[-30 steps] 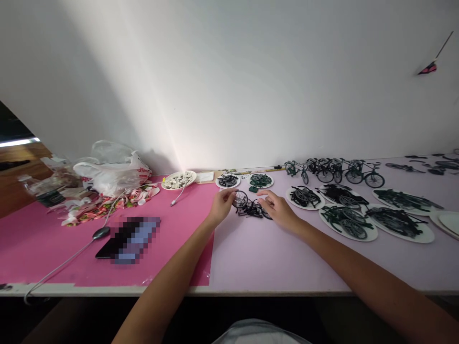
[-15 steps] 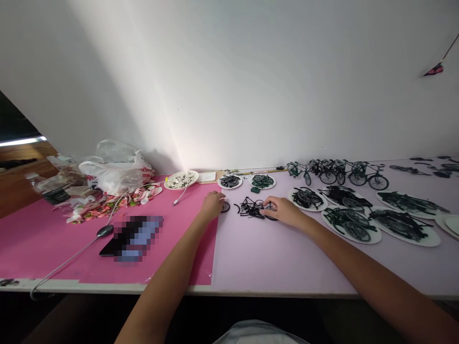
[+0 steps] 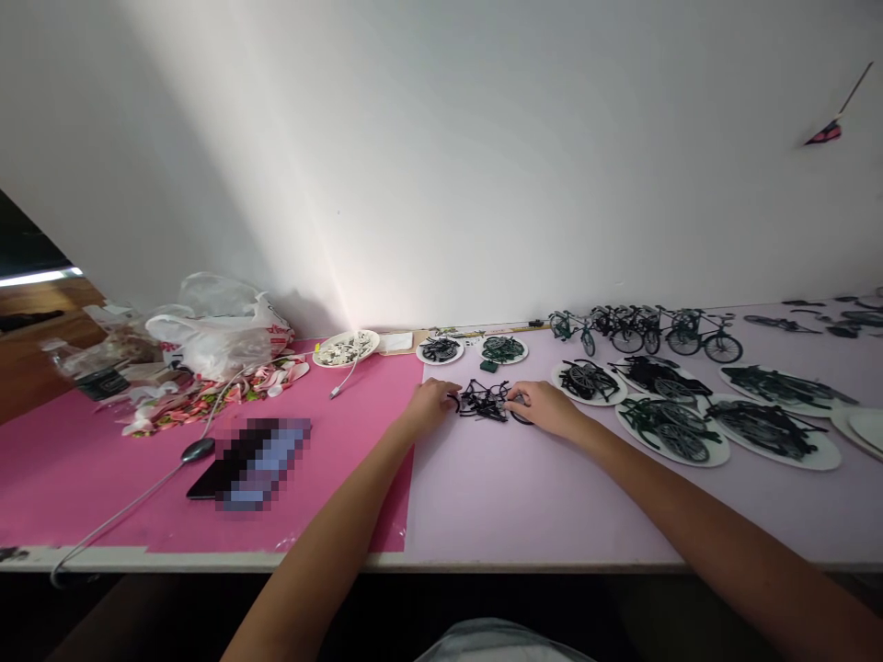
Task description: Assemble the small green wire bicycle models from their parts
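A small heap of black miniature bicycle parts [image 3: 485, 401] lies on the pale lilac table [image 3: 524, 496]. My left hand [image 3: 431, 405] rests at the heap's left edge, fingers curled and touching the parts. My right hand [image 3: 544, 405] sits at its right edge, fingers pinched on a black piece I cannot name. Both forearms reach in from the near edge.
White plates of black and green bike parts [image 3: 672, 428] fill the right side, with finished model bicycles [image 3: 696, 333] behind. Two small plates [image 3: 440, 349] stand near the wall. A pink mat [image 3: 138, 478] on the left holds a phone [image 3: 248, 455], cable, plastic bags [image 3: 217, 331] and a dish [image 3: 345, 348].
My left hand lifted a small wheel away from the heap toward the pink mat, then came back to the heap's left edge. My right hand settled onto the heap's right side.
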Demonstrator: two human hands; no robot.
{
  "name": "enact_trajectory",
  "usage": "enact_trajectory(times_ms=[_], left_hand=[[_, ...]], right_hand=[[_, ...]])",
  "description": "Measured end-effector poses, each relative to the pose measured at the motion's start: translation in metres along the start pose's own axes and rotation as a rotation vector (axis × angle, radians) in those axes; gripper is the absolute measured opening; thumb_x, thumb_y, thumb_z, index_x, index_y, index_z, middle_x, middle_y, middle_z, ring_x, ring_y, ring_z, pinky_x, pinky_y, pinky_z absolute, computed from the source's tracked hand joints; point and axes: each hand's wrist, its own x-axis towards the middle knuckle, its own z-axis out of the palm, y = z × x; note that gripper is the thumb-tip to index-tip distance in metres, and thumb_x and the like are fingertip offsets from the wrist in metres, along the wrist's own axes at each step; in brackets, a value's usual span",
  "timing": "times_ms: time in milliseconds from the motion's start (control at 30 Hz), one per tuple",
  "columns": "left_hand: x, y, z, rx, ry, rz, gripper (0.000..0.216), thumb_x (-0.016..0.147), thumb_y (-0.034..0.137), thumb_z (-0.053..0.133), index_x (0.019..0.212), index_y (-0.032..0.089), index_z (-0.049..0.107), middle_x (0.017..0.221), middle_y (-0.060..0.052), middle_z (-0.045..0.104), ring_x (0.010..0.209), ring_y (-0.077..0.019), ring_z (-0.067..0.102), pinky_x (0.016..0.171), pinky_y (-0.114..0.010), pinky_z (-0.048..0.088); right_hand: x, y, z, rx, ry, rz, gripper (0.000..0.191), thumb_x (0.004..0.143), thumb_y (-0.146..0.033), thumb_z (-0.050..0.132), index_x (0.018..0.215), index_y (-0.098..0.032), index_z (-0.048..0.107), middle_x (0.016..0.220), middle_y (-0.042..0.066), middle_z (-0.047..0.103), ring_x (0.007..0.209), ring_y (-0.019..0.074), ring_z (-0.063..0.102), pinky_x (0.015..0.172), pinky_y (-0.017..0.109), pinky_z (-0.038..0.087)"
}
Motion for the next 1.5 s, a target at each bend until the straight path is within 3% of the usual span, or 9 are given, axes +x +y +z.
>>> enact_trajectory(times_ms=[267, 400, 500, 600, 733, 1000, 1200, 1400, 1500], left_hand=[[0.002, -0.006, 0.001, 0.000, 0.009, 0.067, 0.037, 0.083, 0.006, 0.058, 0.110, 0.023, 0.075, 0.095, -0.005, 0.077, 0.095, -0.0236, 0.066, 0.093, -0.038, 0.048], [0.001, -0.009, 0.003, 0.011, 0.019, 0.073, 0.047, 0.080, 0.002, 0.053, 0.119, 0.021, 0.072, 0.092, -0.006, 0.071, 0.094, -0.0236, 0.063, 0.085, -0.034, 0.050], [0.001, -0.009, 0.003, -0.014, 0.052, 0.072, 0.044, 0.083, 0.003, 0.050, 0.118, 0.019, 0.072, 0.098, -0.009, 0.067, 0.095, -0.0234, 0.062, 0.083, -0.033, 0.051], [0.001, -0.008, 0.002, -0.025, 0.061, 0.113, 0.035, 0.088, 0.006, 0.048, 0.106, 0.019, 0.076, 0.104, -0.011, 0.065, 0.098, -0.0240, 0.061, 0.088, -0.034, 0.051], [0.002, -0.007, 0.003, -0.037, 0.086, 0.115, 0.033, 0.090, 0.008, 0.049, 0.102, 0.018, 0.078, 0.103, -0.012, 0.065, 0.099, -0.0250, 0.061, 0.090, -0.036, 0.052], [0.002, -0.007, 0.005, -0.052, 0.099, 0.105, 0.030, 0.091, 0.012, 0.050, 0.104, 0.018, 0.075, 0.105, -0.012, 0.066, 0.102, -0.0256, 0.062, 0.093, -0.038, 0.053], [0.003, -0.008, 0.007, -0.063, 0.096, 0.110, 0.027, 0.097, 0.023, 0.049, 0.108, 0.017, 0.074, 0.108, -0.013, 0.068, 0.103, -0.0264, 0.063, 0.094, -0.039, 0.052], [0.000, -0.004, 0.003, -0.055, 0.077, 0.093, 0.029, 0.098, 0.025, 0.048, 0.107, 0.018, 0.074, 0.108, -0.011, 0.071, 0.105, -0.0267, 0.063, 0.093, -0.038, 0.051], [0.001, -0.002, 0.002, -0.042, 0.084, 0.059, 0.029, 0.098, 0.028, 0.049, 0.107, 0.018, 0.075, 0.106, -0.012, 0.071, 0.104, -0.0279, 0.063, 0.092, -0.039, 0.051]], right_hand=[[0.002, 0.005, 0.001, -0.017, 0.040, 0.023, 0.025, 0.095, -0.038, 0.056, 0.105, -0.022, 0.073, 0.087, 0.006, 0.074, 0.070, 0.0188, 0.063, 0.060, 0.026, 0.037], [0.004, 0.010, -0.004, -0.056, 0.078, 0.064, 0.029, 0.098, -0.042, 0.055, 0.112, -0.023, 0.072, 0.088, 0.007, 0.076, 0.075, 0.0207, 0.067, 0.062, 0.027, 0.037], [0.004, 0.014, -0.011, -0.079, 0.036, 0.077, 0.044, 0.094, -0.056, 0.059, 0.120, -0.023, 0.069, 0.097, 0.009, 0.077, 0.081, 0.0234, 0.069, 0.065, 0.028, 0.040], [0.002, 0.017, -0.018, -0.132, -0.034, 0.091, 0.067, 0.081, -0.071, 0.068, 0.128, -0.023, 0.067, 0.113, 0.013, 0.076, 0.093, 0.0290, 0.071, 0.069, 0.030, 0.043], [0.001, 0.017, -0.022, -0.224, -0.080, 0.143, 0.085, 0.072, -0.077, 0.071, 0.134, -0.020, 0.062, 0.124, 0.018, 0.072, 0.104, 0.0363, 0.069, 0.073, 0.034, 0.044], [0.002, 0.026, -0.023, -0.236, -0.065, 0.139, 0.065, 0.073, -0.072, 0.073, 0.115, -0.022, 0.073, 0.111, 0.017, 0.076, 0.099, 0.0358, 0.070, 0.069, 0.033, 0.043], [0.000, 0.023, -0.025, -0.211, -0.092, 0.194, 0.064, 0.076, -0.069, 0.070, 0.120, -0.022, 0.068, 0.116, 0.014, 0.075, 0.097, 0.0318, 0.071, 0.069, 0.031, 0.042], [0.001, 0.025, -0.026, -0.182, -0.089, 0.211, 0.066, 0.074, -0.068, 0.073, 0.119, -0.021, 0.063, 0.104, 0.012, 0.075, 0.085, 0.0276, 0.069, 0.063, 0.028, 0.038], [0.001, 0.024, -0.026, -0.168, -0.076, 0.177, 0.050, 0.081, -0.064, 0.069, 0.106, -0.022, 0.064, 0.096, 0.009, 0.074, 0.077, 0.0240, 0.067, 0.060, 0.027, 0.036]])
